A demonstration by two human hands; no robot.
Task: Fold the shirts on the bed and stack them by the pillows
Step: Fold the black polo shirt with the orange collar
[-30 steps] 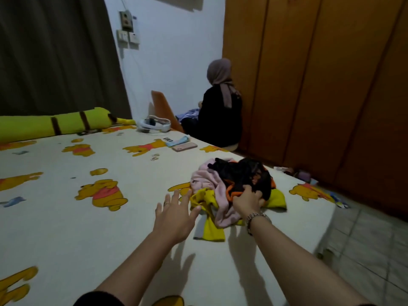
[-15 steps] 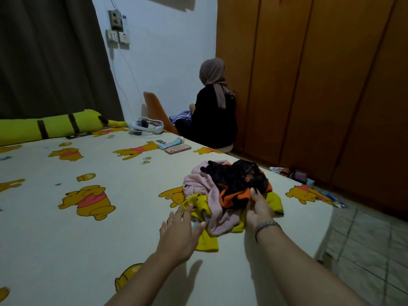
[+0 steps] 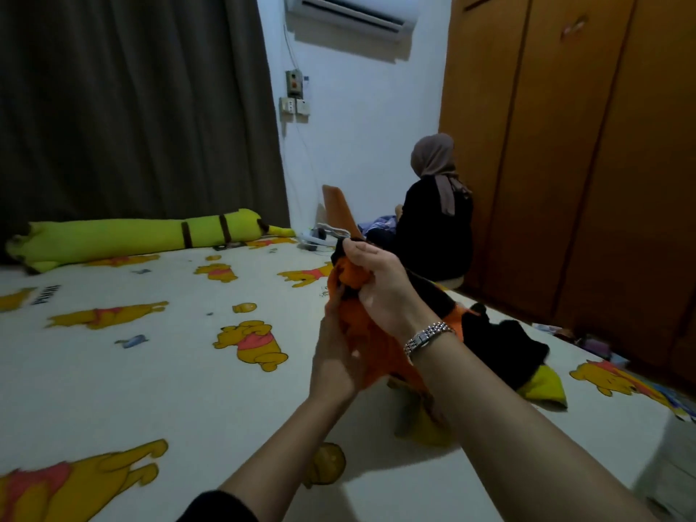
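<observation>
A: What are your hands doing?

B: Your right hand (image 3: 380, 284) is raised above the bed (image 3: 132, 378), fingers curled round the top of an orange and black shirt (image 3: 361, 325). Your left hand (image 3: 335, 359) grips the same shirt lower down, just under the right one, so the two hands sit close together on the cloth. A metal bracelet (image 3: 427, 339) circles your right wrist.

A: And where is the shirt?

B: Lifted off the bed at its top, while its black part trails down to the right onto the pile of clothes (image 3: 527, 374), where yellow cloth shows near the bed's right edge.

A: What else is around?

B: A long yellow bolster (image 3: 143, 235) lies along the far side of the bed by the dark curtain (image 3: 132, 107). A person in black (image 3: 433, 227) sits past the bed, beside the wooden wardrobe (image 3: 583, 163).
</observation>
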